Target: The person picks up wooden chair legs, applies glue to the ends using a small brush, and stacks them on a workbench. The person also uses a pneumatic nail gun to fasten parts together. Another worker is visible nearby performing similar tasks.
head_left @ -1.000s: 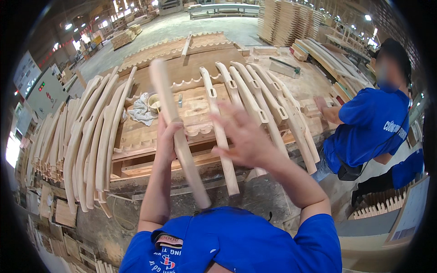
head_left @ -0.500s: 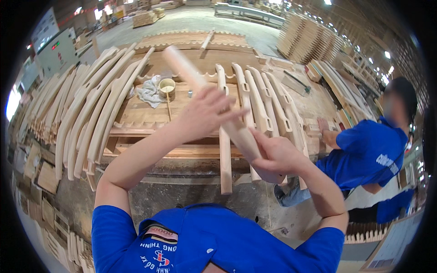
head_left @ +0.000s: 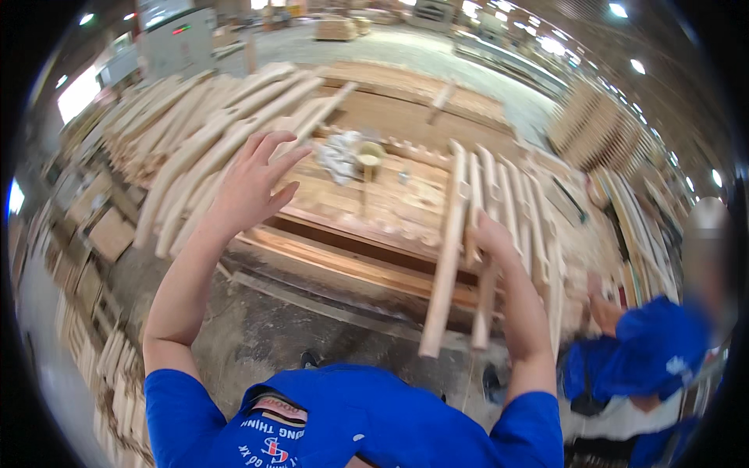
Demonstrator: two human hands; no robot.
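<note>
My left hand (head_left: 253, 186) is raised with fingers spread and nothing in it, over the near side of the left stack of curved wooden pieces (head_left: 183, 160). My right hand (head_left: 495, 238) is at the row of slotted wooden pieces (head_left: 524, 214) on the right, against or just above one of them. Its fingers are blurred and partly hidden, so a grip on the piece cannot be made out. To its left, the outermost wooden piece (head_left: 446, 273) of that row juts over the bench's near edge.
On the wooden bench (head_left: 398, 199) are a cup (head_left: 368, 158) with a stick and a white rag (head_left: 338, 156). A dark-handled tool (head_left: 569, 199) lies at the right. A co-worker in a blue shirt (head_left: 640, 347) stands close on the right.
The wooden piece held in both hands is no longer held up before me. My left hand has moved left and opened; my right hand is at the right row. The view has turned left.
</note>
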